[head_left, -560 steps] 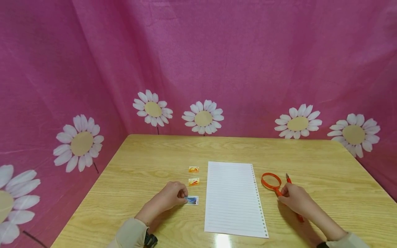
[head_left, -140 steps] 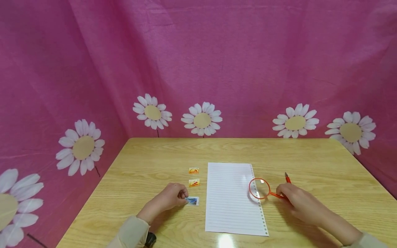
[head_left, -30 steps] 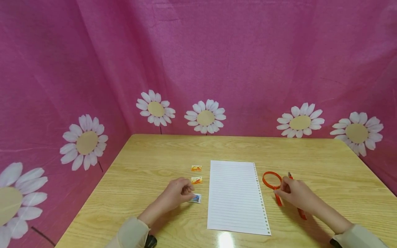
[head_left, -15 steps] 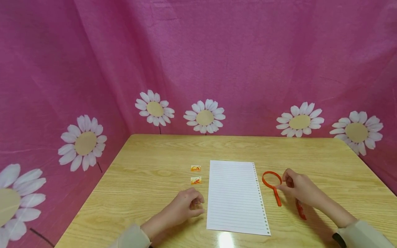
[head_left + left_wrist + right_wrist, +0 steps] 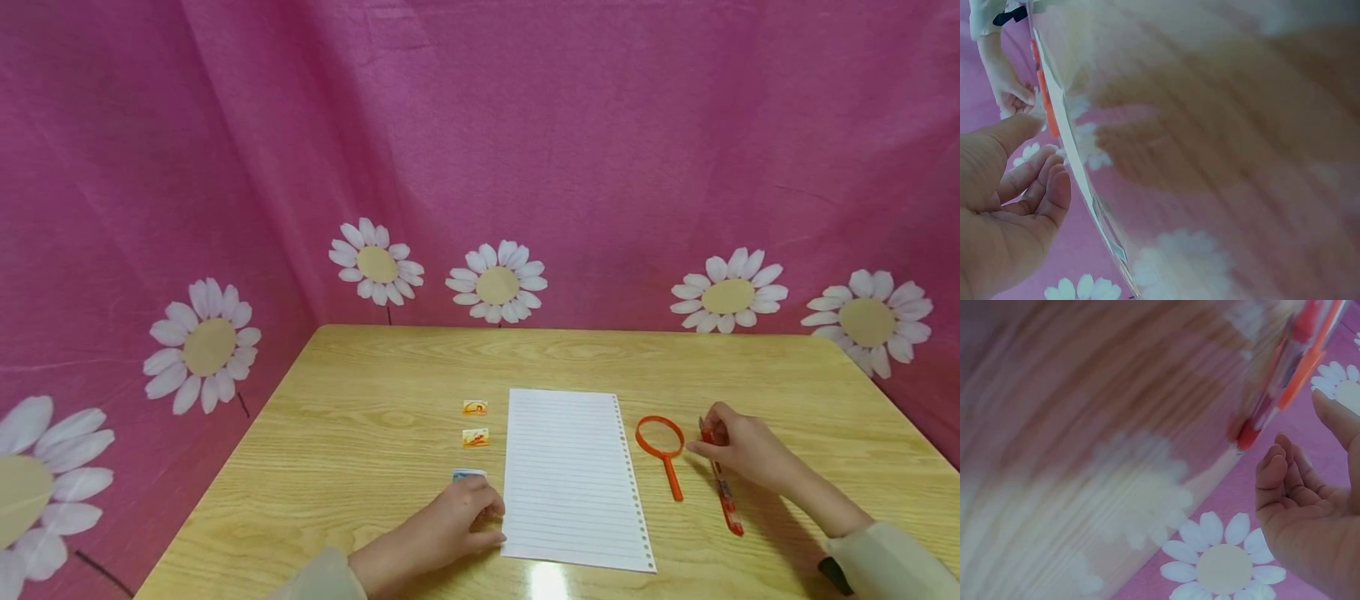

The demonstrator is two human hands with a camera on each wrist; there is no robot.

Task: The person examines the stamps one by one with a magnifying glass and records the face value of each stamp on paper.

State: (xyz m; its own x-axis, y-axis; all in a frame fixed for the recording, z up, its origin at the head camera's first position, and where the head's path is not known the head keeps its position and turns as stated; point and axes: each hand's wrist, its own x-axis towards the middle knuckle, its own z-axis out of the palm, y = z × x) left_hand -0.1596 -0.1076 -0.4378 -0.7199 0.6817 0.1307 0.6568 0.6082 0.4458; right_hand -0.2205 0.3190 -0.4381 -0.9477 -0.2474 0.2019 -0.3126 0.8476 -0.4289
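The left hand (image 5: 457,521) sits loosely bent, thumb apart, gripping nothing, at the left edge of the lined sheet (image 5: 573,483), perhaps touching it; a blue card (image 5: 469,473) peeks out just beyond. Past the sheet, the red magnifier (image 5: 670,475); then the red pen (image 5: 723,492), the right hand (image 5: 750,450) over it, thumb and fingers parted, empty.

Lined white paper (image 5: 573,479) lies flat, punched holes along its right edge. To its right rest an orange-red magnifying glass (image 5: 672,479), lens end farthest, and a red pen (image 5: 726,495). Left, a small blue-and-white card (image 5: 468,473), partly hidden.
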